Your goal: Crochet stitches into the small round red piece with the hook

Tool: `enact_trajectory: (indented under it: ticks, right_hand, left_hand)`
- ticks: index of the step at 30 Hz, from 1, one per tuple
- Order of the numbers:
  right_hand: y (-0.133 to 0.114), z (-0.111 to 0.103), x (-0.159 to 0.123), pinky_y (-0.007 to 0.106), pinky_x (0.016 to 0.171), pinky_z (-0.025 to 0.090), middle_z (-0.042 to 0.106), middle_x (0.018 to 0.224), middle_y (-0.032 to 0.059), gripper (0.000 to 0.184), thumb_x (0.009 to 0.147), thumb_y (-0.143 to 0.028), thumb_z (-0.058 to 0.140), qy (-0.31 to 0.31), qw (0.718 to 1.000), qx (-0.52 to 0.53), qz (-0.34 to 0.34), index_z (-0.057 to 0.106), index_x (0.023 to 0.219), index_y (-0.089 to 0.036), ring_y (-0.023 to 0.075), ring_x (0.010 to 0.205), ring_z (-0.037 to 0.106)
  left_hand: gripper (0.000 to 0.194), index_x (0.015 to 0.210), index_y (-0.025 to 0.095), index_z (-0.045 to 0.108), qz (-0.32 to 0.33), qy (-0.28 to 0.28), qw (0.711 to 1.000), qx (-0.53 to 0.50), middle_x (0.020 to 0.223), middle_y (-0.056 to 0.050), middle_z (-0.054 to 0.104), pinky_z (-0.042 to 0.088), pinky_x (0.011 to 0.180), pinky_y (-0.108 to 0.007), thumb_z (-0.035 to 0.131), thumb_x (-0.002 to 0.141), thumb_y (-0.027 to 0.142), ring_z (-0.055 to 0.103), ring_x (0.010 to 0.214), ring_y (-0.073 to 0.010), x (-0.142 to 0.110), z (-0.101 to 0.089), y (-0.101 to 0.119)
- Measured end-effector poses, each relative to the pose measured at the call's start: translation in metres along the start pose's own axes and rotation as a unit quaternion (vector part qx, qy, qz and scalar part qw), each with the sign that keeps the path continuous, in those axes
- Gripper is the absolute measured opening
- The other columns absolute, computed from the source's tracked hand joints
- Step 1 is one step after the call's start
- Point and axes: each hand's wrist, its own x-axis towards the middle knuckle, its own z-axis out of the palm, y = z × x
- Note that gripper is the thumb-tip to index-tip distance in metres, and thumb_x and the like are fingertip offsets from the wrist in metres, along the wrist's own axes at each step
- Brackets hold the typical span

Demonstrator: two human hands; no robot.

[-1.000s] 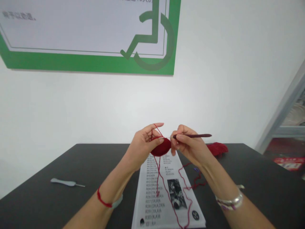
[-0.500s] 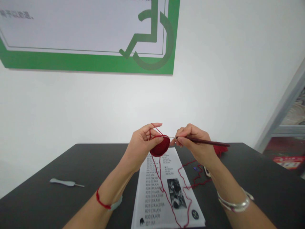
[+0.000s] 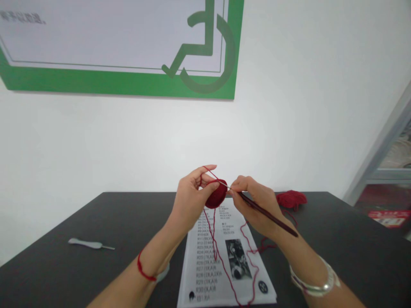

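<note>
A red crochet piece [image 3: 217, 196] is held by the left hand [image 3: 190, 196], apparently touched by the hook [image 3: 268, 214] gripped in the right hand [image 3: 259, 194].

My left hand [image 3: 192, 194] partly hides the round dark-red yarn piece [image 3: 218, 196]. The far green-bordered white sign [image 3: 96, 34] is cut off above.

Bright, diffuse light, source out of view; white wall [image 3: 205, 137] brightest near centre, greying toward the edges. Lettering at the sign's [image 3: 118, 42] upper left smeared; stitch detail on the red crochet piece [image 3: 218, 196] lost. Highlight on silver bracelet [image 3: 317, 290]
</note>
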Motion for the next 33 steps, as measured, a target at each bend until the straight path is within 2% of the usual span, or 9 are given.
enact_trajectory:
  ticks: [4, 7, 12, 15, 18, 20, 23, 29, 33]
  right_hand:
    - [-0.007, 0.006, 0.002, 0.025, 0.056, 0.042, 0.053, 0.070, -0.0019, 0.014, 0.089, -0.012, 0.048, 0.015, 0.998, -0.051, -0.030, 0.045, 0.082, -0.024, 0.0118, 0.059, 0.050]
    - [0.001, 0.010, 0.003, 0.027, 0.058, 0.044, 0.054, 0.073, 0.0003, 0.014, 0.091, -0.011, 0.045, 0.014, 0.995, -0.059, -0.077, 0.046, 0.084, -0.024, 0.0141, 0.064, 0.053]
    - [0.028, 0.011, 0.000, 0.030, 0.060, 0.046, 0.057, 0.078, 0.0025, 0.018, 0.091, -0.008, 0.047, -0.044, 0.981, -0.078, -0.174, 0.051, 0.090, -0.025, 0.0167, 0.070, 0.052]
    - [0.032, 0.016, -0.003, 0.033, 0.059, 0.043, 0.058, 0.077, 0.0036, 0.020, 0.089, -0.006, 0.047, -0.011, 0.971, -0.135, -0.198, 0.054, 0.088, -0.025, 0.0178, 0.067, 0.049]
    - [0.026, 0.024, -0.003, 0.031, 0.059, 0.042, 0.056, 0.074, 0.0021, 0.018, 0.089, -0.007, 0.048, 0.042, 0.982, -0.108, -0.150, 0.052, 0.084, -0.024, 0.0168, 0.065, 0.050]
    - [0.020, 0.027, -0.003, 0.028, 0.057, 0.042, 0.055, 0.074, 0.0002, 0.015, 0.090, -0.010, 0.049, 0.065, 0.995, -0.014, -0.074, 0.049, 0.085, -0.024, 0.0149, 0.065, 0.051]
    - [0.015, 0.021, -0.001, 0.025, 0.054, 0.041, 0.054, 0.077, -0.0015, 0.012, 0.091, -0.014, 0.051, 0.071, 0.990, 0.116, 0.024, 0.048, 0.086, -0.025, 0.0124, 0.063, 0.049]
    - [0.005, -0.002, 0.002, 0.025, 0.059, 0.039, 0.053, 0.075, -0.0021, 0.017, 0.089, -0.008, 0.049, -0.048, 0.998, 0.007, -0.048, 0.048, 0.083, -0.024, 0.0119, 0.066, 0.048]
    - [-0.002, -0.011, 0.003, 0.024, 0.054, 0.037, 0.051, 0.071, -0.0031, 0.015, 0.090, -0.012, 0.049, -0.055, 0.998, 0.014, 0.017, 0.048, 0.080, -0.024, 0.0109, 0.059, 0.046]
  left_hand:
    - [0.033, 0.103, 0.015, 0.066, 0.029, 0.017, 0.999, 0.040, 0.065, 0.004, 0.064, 0.046, 0.073, -0.028, 0.071, 0.070, 0.015, 0.056, 0.066, -0.0124, -0.002, 0.001, -0.003]
    - [0.033, 0.102, 0.015, 0.067, 0.020, 0.007, 0.999, 0.043, 0.062, 0.004, 0.063, 0.046, 0.070, -0.028, 0.072, 0.070, 0.016, 0.055, 0.063, -0.0126, -0.003, 0.002, 0.000]
    - [0.053, 0.116, 0.012, 0.062, -0.119, -0.102, 0.982, -0.102, 0.067, 0.003, 0.065, 0.041, 0.060, -0.024, 0.076, 0.066, 0.014, 0.055, 0.059, -0.0095, 0.003, -0.005, -0.001]
    - [0.055, 0.117, 0.009, 0.062, -0.164, -0.120, 0.968, -0.150, 0.066, 0.002, 0.064, 0.039, 0.058, -0.023, 0.078, 0.065, 0.015, 0.053, 0.056, -0.0084, 0.007, -0.007, -0.005]
    - [0.060, 0.123, 0.009, 0.058, -0.109, -0.068, 0.984, -0.125, 0.063, 0.004, 0.062, 0.037, 0.056, -0.022, 0.076, 0.066, 0.016, 0.051, 0.055, -0.0079, 0.007, -0.005, -0.005]
    - [0.064, 0.129, 0.012, 0.055, -0.059, -0.043, 0.993, -0.090, 0.064, 0.005, 0.060, 0.038, 0.056, -0.021, 0.074, 0.068, 0.015, 0.050, 0.056, -0.0082, 0.005, -0.005, -0.003]
    - [0.061, 0.131, 0.014, 0.054, -0.002, -0.031, 0.999, -0.040, 0.065, 0.005, 0.057, 0.038, 0.056, -0.021, 0.070, 0.072, 0.013, 0.049, 0.058, -0.0088, 0.003, -0.007, 0.002]
    - [0.047, 0.123, 0.018, 0.061, 0.059, -0.038, 0.995, 0.073, 0.070, 0.003, 0.057, 0.041, 0.063, -0.025, 0.062, 0.077, 0.012, 0.051, 0.066, -0.0122, 0.002, -0.012, 0.004]
    - [0.046, 0.123, 0.019, 0.062, 0.094, -0.052, 0.984, 0.143, 0.070, 0.002, 0.058, 0.040, 0.064, -0.026, 0.057, 0.079, 0.009, 0.051, 0.065, -0.0126, -0.001, -0.010, 0.006]
